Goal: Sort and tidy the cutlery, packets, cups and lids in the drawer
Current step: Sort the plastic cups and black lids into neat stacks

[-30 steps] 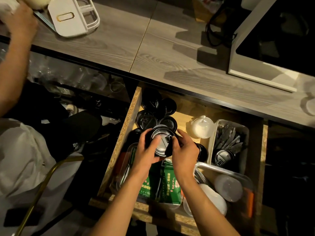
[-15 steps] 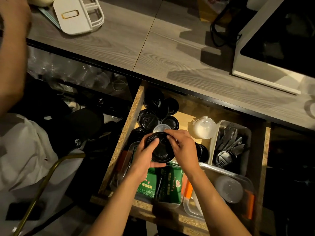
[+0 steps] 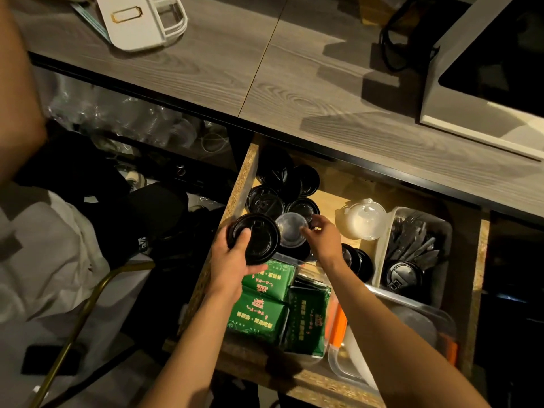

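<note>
Open drawer (image 3: 477, 290) under the grey wood surface (image 3: 294, 92), both hands busy with lids.

Inside the drawer: a clear tub of black cutlery (image 3: 418, 245) at right, green packets (image 3: 265, 301) at the front, loose black lids (image 3: 282, 187) at the back left. The left hand (image 3: 232, 263) has its grip around a black lid (image 3: 254, 237) over the drawer's left edge; just beside it, the right hand (image 3: 322, 237) pinches a small clear lid (image 3: 291, 232).
</note>
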`<action>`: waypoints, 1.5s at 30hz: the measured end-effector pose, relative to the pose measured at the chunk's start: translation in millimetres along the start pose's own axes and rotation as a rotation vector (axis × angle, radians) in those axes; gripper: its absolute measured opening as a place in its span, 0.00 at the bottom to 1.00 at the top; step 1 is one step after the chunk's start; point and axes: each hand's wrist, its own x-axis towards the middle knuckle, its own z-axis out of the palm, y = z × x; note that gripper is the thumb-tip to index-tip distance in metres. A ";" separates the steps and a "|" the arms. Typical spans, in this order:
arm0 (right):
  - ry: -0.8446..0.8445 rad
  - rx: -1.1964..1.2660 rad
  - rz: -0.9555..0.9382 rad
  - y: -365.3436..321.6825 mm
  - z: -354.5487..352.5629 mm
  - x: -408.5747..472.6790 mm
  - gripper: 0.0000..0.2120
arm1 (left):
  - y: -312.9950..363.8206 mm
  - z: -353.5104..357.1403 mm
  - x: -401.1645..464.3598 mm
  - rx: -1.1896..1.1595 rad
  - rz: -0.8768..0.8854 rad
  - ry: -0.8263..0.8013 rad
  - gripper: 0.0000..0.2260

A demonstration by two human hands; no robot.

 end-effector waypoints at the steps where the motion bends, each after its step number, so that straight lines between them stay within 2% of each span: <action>1: 0.000 -0.034 0.005 0.7 2.0 4.4 0.20 | 0.6 1.9 0.5 0.001 0.001 -0.009 0.17; 5: 0.068 -0.037 0.034 6.9 4.0 9.9 0.08 | 2.4 7.9 -0.3 -0.013 0.015 -0.019 0.14; 8: 0.180 0.184 0.080 4.3 -4.8 -2.4 0.08 | 3.9 8.6 -1.8 -0.023 0.010 -0.016 0.15; 12: 0.379 0.440 0.051 -6.0 -26.5 -36.2 0.09 | 10.6 12.7 -8.4 0.003 0.007 -0.033 0.15; 14: 0.418 0.517 0.006 -10.4 -40.1 -57.9 0.06 | 12.1 19.5 -14.4 0.029 0.013 -0.084 0.14; 21: 0.567 0.711 -0.060 -4.1 -79.8 -133.2 0.08 | 13.8 53.9 -60.4 0.104 0.044 -0.298 0.13; 25: 0.692 0.656 -0.045 21.0 -97.1 -165.0 0.07 | 2.1 62.1 -82.7 0.213 0.060 -0.365 0.11; 30: 0.735 0.589 0.026 69.6 -113.1 -205.9 0.08 | -26.0 65.7 -116.0 0.267 0.037 -0.410 0.13; 34: 0.767 0.507 0.121 115.5 -118.4 -227.9 0.06 | -65.5 67.9 -140.6 0.290 -0.033 -0.387 0.12; 37: 0.775 0.456 0.165 142.9 -122.6 -237.9 0.06 | -95.8 69.4 -155.3 0.299 -0.071 -0.379 0.15; 41: 0.830 0.369 0.243 180.7 -130.9 -246.9 0.06 | -121.1 70.4 -173.7 0.287 -0.066 -0.367 0.12; 45: 0.833 0.432 0.319 208.7 -140.0 -243.7 0.05 | -133.4 77.6 -181.2 0.297 -0.016 -0.353 0.13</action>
